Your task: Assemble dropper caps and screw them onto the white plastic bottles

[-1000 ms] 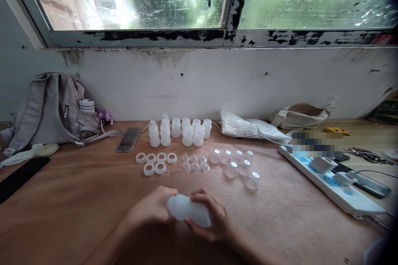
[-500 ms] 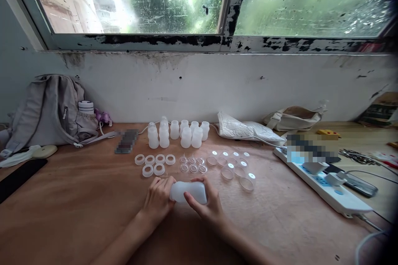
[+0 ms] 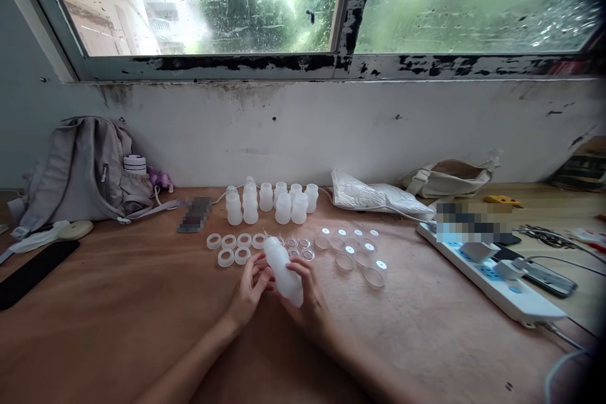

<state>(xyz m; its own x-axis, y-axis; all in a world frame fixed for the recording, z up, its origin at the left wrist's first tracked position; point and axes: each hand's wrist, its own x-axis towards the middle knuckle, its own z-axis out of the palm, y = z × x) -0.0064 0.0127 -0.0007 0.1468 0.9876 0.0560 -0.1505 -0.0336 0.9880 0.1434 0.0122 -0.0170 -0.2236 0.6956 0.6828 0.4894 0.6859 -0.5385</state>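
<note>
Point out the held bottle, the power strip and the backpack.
Held bottle (image 3: pixel 283 270): head view, on the middle of its whitish body.
Power strip (image 3: pixel 490 277): head view, on its top face, near the middle.
Backpack (image 3: pixel 88 173): head view, on the grey fabric of its body.

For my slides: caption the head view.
Right hand holding a tilted white bottle, left hand close beside it, white rings beyond.

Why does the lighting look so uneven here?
Head view: bright daylight washes out parts of the left window pane; head view: the tabletop is dim at bottom centre; head view: the far right edge goes black, and the held bottle shows little surface detail.
</note>
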